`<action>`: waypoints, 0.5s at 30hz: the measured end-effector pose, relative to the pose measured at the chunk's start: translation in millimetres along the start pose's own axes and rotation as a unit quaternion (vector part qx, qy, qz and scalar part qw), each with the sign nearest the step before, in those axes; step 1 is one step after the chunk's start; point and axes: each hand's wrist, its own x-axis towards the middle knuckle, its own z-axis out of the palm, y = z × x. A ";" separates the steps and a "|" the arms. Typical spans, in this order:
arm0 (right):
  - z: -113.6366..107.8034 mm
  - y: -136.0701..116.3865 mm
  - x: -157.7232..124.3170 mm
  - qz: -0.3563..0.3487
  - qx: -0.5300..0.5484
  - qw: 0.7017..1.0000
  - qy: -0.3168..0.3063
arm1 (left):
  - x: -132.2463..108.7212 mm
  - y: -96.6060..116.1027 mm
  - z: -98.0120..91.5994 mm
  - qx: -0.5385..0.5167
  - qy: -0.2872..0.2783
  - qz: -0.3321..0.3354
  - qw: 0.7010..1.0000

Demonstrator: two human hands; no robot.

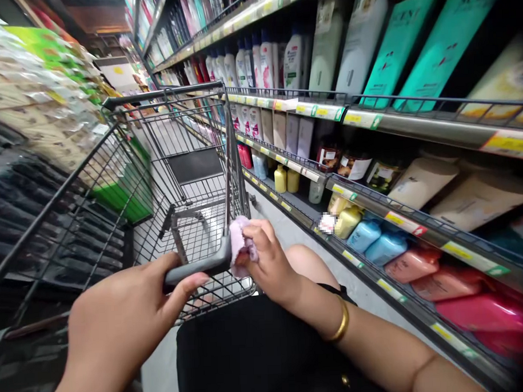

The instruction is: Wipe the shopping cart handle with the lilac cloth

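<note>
A dark wire shopping cart (128, 183) stands in front of me in a store aisle, its basket holding nothing I can see. My left hand (128, 315) is wrapped round the grey cart handle (195, 267). My right hand (267, 258), with a gold bangle (341, 325) on its wrist, presses a small pink cloth (239, 242) against the right end of that handle, fingers closed on the cloth.
Shelves of bottles and pouches (372, 175) run close along the right side, with yellow price tags on their edges. Stacked packaged goods (39, 101) line the left. The grey aisle floor (288, 229) shows between cart and shelves.
</note>
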 end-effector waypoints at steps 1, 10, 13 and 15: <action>-0.3 2.3 4.4 0.000 -0.002 1.000 -0.001 | 3.2 1.1 -1.0 0.007 -0.005 -0.007 1.000; 12.8 34.7 1.1 0.122 0.030 0.990 0.071 | 28.3 21.1 -8.8 0.049 -0.045 -0.045 0.997; 4.2 39.5 15.5 0.132 0.047 0.990 0.019 | 33.0 26.6 -11.1 0.032 -0.038 -0.034 0.998; -4.5 41.8 26.1 0.119 0.042 0.992 -0.032 | 36.0 29.2 -11.9 0.007 -0.029 -0.022 0.999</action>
